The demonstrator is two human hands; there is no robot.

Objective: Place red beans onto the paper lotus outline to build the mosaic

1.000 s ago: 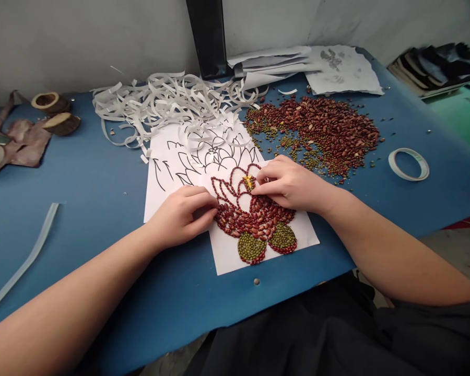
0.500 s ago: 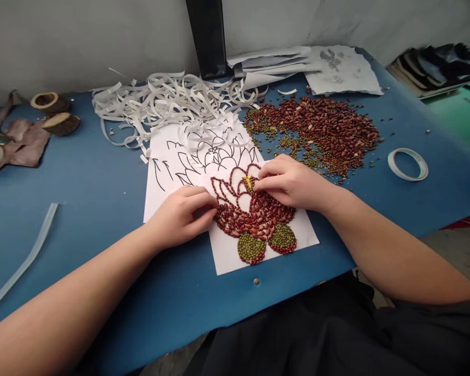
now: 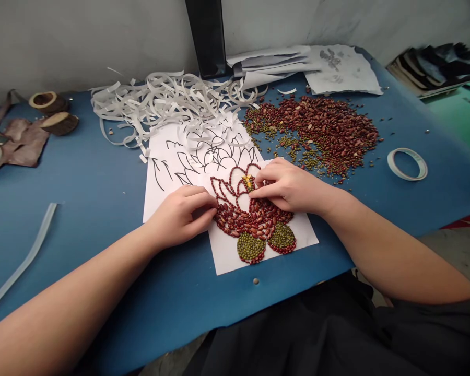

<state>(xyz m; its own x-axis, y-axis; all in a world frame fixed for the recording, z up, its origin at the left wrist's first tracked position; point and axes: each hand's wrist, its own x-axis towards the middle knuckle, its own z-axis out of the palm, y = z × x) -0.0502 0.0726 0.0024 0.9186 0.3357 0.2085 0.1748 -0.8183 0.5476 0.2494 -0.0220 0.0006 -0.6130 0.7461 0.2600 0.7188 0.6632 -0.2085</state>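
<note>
A white sheet [image 3: 227,261] carries a flower picture made of beans. Red beans [image 3: 235,222] fill the lower petals and trace the upper outlines, mung beans [image 3: 251,247] fill two round shapes below, and a small yellow patch [image 3: 248,181] marks the centre. My left hand [image 3: 188,211] rests at the picture's left edge, thumb and fingertips drawn together; whatever lies between them is hidden. Over the picture's right half is my right hand [image 3: 282,185], its index fingertip down by the flower's centre and the other fingers bent. Anything it pinches is too small to make out.
Behind lies another sheet with a line drawing [image 3: 160,177], partly under curled paper strips [image 3: 172,99]. A heap of mixed beans [image 3: 329,130] spreads at the back right, near a tape roll [image 3: 407,179]. Wood pieces [image 3: 60,122] and a pale strip [image 3: 27,261] lie left.
My right hand has shifted slightly left and down, its index fingertip now just below the yellow patch. My left hand stays in place at the picture's edge.
</note>
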